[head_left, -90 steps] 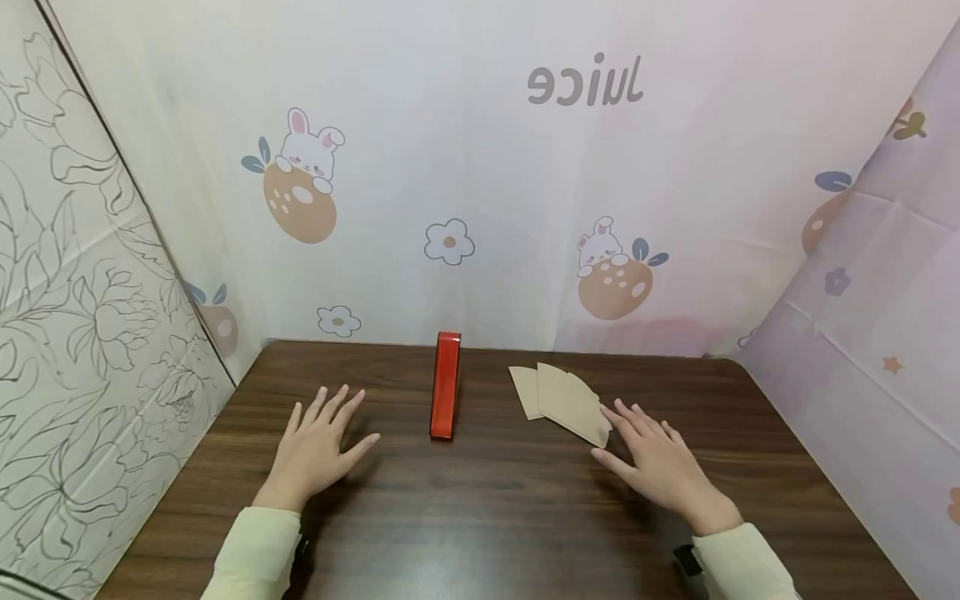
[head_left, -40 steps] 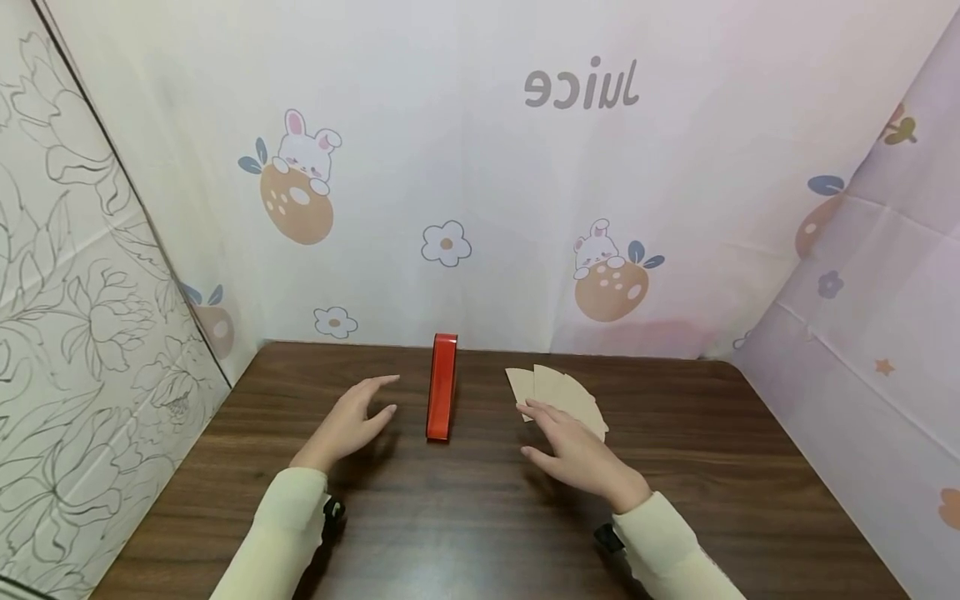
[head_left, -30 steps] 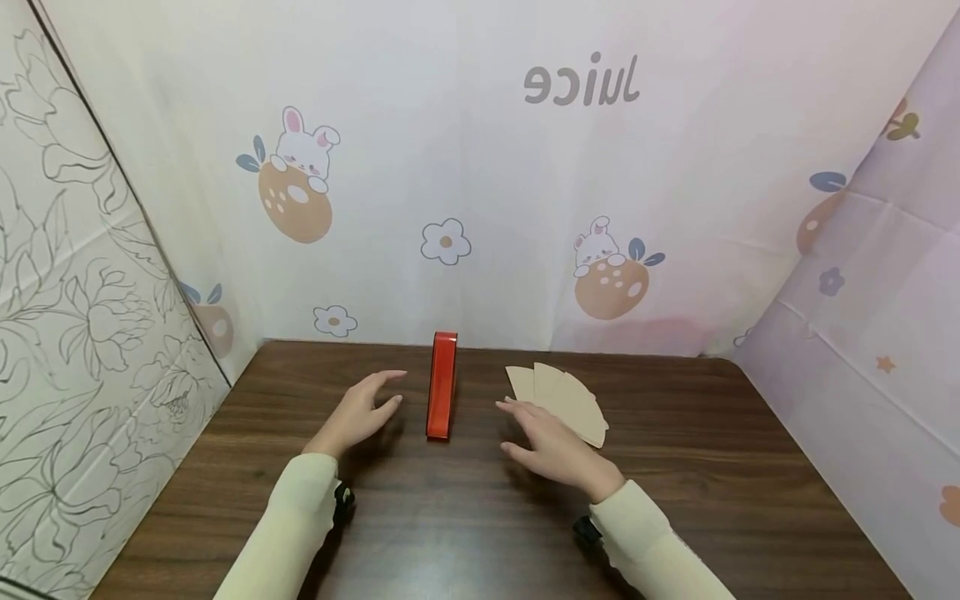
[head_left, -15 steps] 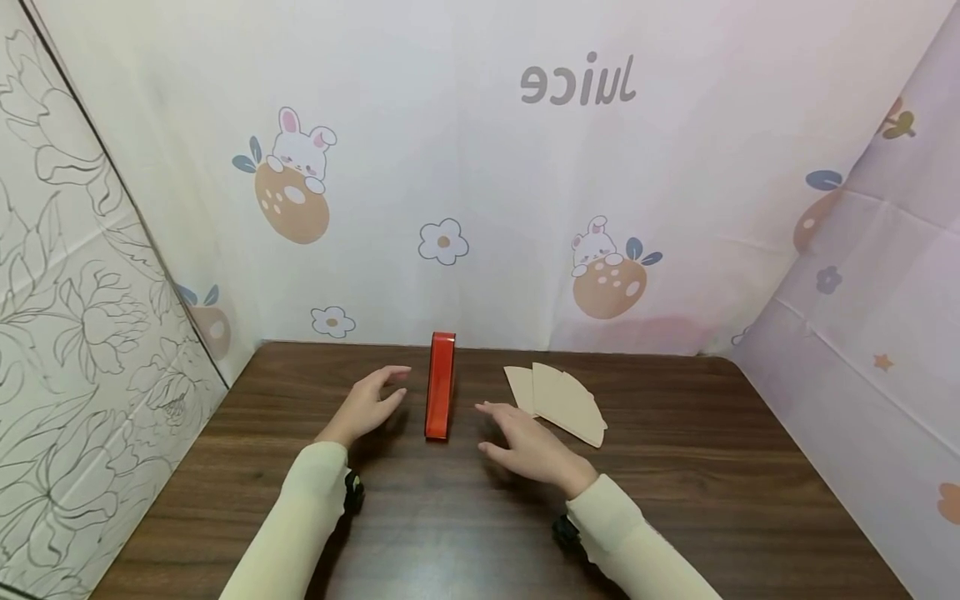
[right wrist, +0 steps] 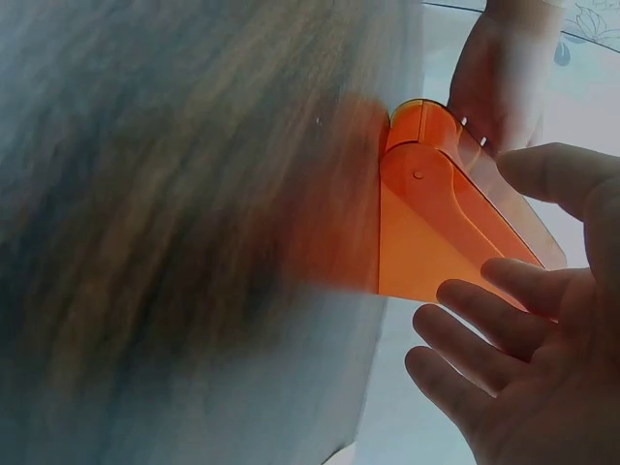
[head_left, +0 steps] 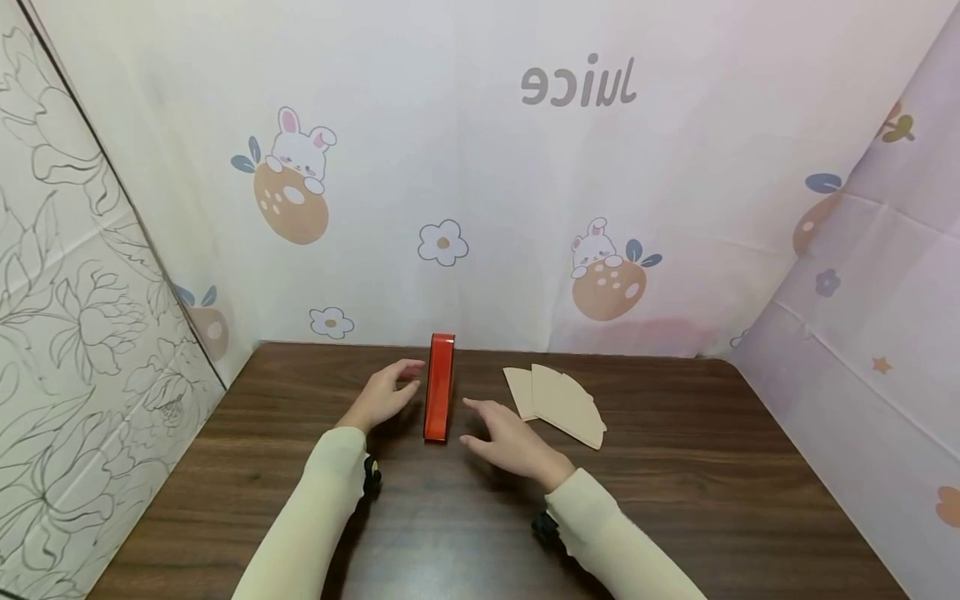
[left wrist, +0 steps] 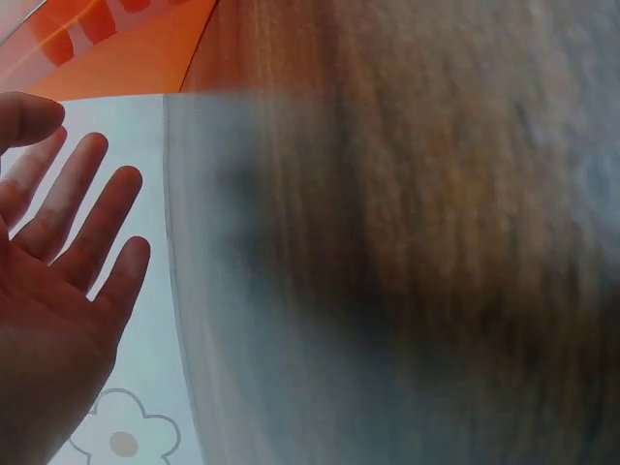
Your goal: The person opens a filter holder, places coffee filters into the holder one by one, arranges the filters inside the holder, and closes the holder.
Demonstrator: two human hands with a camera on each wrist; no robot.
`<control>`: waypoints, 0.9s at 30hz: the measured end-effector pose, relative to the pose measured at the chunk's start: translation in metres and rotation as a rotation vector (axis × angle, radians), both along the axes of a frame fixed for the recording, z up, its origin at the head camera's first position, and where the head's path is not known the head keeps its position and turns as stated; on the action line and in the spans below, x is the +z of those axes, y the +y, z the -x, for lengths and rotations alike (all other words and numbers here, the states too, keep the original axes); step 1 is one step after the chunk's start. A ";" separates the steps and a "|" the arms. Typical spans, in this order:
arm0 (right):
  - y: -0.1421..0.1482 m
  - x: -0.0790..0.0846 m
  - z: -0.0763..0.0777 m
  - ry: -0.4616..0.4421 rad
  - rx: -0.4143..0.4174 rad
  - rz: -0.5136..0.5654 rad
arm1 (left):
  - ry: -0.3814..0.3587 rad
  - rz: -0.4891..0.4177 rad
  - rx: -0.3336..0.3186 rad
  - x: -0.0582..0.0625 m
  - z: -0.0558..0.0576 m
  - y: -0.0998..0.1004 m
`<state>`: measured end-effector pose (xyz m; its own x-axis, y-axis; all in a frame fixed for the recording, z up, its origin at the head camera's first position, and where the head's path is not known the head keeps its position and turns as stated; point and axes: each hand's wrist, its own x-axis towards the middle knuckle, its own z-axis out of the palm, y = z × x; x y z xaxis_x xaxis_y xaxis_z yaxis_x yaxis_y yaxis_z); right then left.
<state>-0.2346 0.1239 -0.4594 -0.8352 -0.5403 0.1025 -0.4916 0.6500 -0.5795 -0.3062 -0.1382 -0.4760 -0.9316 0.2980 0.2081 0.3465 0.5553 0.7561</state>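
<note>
A narrow, see-through orange-red case [head_left: 440, 387] stands on the table, its side wedge-shaped in the right wrist view with a rounded, hinge-like corner [right wrist: 421, 126]. My left hand [head_left: 384, 396] is just left of it, fingertips right at its side and fingers loosely bent. On the other side my right hand [head_left: 513, 442] is held a little apart from the case, thumb and fingers spread. Neither palm holds anything. Right of the case lie several fan-shaped beige papers [head_left: 566, 408], like coffee filters, overlapping one another.
The dark wood table [head_left: 675, 500] ends at a white printed curtain [head_left: 510, 167] behind. A flower-patterned panel [head_left: 90, 317] closes off the left side, and another curtain [head_left: 885, 333] hangs on the right.
My two hands have moved inward toward the case from either side; the right one passed over the papers from the far right. The case and papers stay in place.
</note>
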 end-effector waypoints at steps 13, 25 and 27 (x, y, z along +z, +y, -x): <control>-0.017 -0.008 0.009 -0.044 -0.068 0.025 | -0.069 -0.053 0.023 -0.003 0.008 0.006; -0.039 -0.011 0.014 -0.090 -0.136 0.088 | -0.108 -0.091 0.015 -0.006 0.018 0.017; -0.041 -0.012 0.015 -0.086 -0.146 0.102 | -0.115 -0.094 0.019 -0.004 0.018 0.019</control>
<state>-0.2498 0.0825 -0.4716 -0.9120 -0.4030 0.0759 -0.3425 0.6466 -0.6817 -0.3242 -0.1196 -0.4804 -0.9563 0.2640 0.1253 0.2441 0.4861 0.8391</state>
